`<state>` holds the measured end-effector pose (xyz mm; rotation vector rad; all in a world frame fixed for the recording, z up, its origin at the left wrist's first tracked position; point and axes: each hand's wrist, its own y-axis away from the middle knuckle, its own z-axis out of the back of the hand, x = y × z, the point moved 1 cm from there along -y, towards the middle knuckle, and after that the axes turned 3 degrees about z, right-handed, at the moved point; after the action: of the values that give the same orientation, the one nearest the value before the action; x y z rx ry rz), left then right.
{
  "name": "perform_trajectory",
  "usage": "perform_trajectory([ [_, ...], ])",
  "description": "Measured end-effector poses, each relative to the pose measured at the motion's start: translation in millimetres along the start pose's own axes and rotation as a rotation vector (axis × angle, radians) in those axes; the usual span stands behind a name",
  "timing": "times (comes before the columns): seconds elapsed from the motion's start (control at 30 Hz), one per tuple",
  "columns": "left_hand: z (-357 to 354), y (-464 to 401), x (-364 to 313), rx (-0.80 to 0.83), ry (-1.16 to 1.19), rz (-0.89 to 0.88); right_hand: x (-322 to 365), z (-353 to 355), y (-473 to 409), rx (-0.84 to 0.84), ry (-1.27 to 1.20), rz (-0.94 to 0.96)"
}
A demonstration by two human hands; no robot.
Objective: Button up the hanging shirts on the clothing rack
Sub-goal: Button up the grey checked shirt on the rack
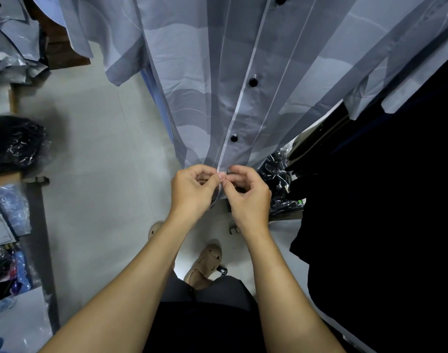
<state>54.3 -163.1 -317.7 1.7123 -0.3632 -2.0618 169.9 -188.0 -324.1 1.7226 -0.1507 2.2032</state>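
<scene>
Both hands point(221, 189) on shirt point(243, 103) hem

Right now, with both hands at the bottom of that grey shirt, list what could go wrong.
1. The left hand and right hand pinch the placket of the grey shirt at its hem, hiding the button; it could slip out of the hole half done.
2. The shirt hangs free, so pulling may swing it or drag it askew.
3. Plastic-wrapped bundles lie close beside the right hand; the hem might snag them.
</scene>
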Motion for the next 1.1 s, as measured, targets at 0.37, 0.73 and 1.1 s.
perform_trajectory([
  [0.37, -1, -3, 1, 0.092, 0.317, 0.193, 4, 8, -12, 0.019, -0.293, -0.242],
  [0.73, -2, 0, -7, 0.128, 0.296, 0.215, -17, -12, 2, -0.027, -0.393, -0.450],
  [1.1, 10, -20, 29, 0.165, 0.203, 0.200, -63, -26, -4, -0.051, -0.247, -0.420],
])
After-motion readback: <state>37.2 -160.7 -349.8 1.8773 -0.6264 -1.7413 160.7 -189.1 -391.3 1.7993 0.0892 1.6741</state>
